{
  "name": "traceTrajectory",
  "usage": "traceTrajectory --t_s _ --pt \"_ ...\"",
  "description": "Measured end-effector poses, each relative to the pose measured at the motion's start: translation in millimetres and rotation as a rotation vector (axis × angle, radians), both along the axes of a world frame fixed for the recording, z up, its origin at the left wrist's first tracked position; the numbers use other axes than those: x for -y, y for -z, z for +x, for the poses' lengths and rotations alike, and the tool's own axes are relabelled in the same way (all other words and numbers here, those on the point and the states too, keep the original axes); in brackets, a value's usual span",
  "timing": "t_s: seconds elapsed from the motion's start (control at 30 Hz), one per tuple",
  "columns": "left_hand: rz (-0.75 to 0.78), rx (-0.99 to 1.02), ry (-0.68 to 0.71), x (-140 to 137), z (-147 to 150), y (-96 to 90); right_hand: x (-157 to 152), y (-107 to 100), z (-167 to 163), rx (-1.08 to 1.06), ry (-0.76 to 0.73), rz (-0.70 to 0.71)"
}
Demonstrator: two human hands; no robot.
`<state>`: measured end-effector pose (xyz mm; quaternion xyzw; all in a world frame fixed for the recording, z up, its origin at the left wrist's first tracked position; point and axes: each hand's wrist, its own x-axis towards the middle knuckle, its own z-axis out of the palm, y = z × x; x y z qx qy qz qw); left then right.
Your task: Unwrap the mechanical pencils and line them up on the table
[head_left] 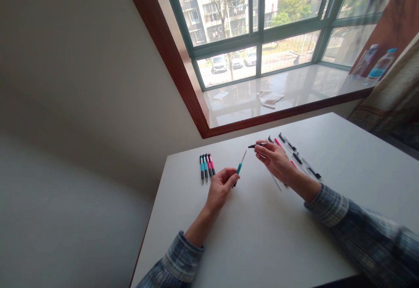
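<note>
Fingers of the left hand (221, 186) are closed on a teal pen barrel (239, 169); a black pen piece (256, 145) is pinched by the right hand (276, 159). Assembled pens (206, 166) are laid nearby on the table (248, 235).

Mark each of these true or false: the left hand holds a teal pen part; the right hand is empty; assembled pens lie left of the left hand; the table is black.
1. The left hand holds a teal pen part. True.
2. The right hand is empty. False: it holds a black pen piece.
3. Assembled pens lie left of the left hand. True.
4. The table is black. False: it is white.
</note>
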<state>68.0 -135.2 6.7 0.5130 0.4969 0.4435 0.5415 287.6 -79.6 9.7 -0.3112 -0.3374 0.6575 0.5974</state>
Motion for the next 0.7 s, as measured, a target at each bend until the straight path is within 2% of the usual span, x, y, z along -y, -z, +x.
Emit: traceTrajectory --t_s 0.27,0.47,0.7 --pt "0.000 -0.010 0.020 -1.2 0.1 0.9 2.5 -4.9 -0.1 0.023 -0.020 0.006" --pt "0.010 -0.032 0.035 -2.6 -0.9 3.0 2.7 -8.0 0.8 0.051 -0.031 0.090" --pt "0.014 -0.031 0.044 -2.7 -1.3 4.0 2.5 -8.8 1.0 0.065 -0.044 0.103"
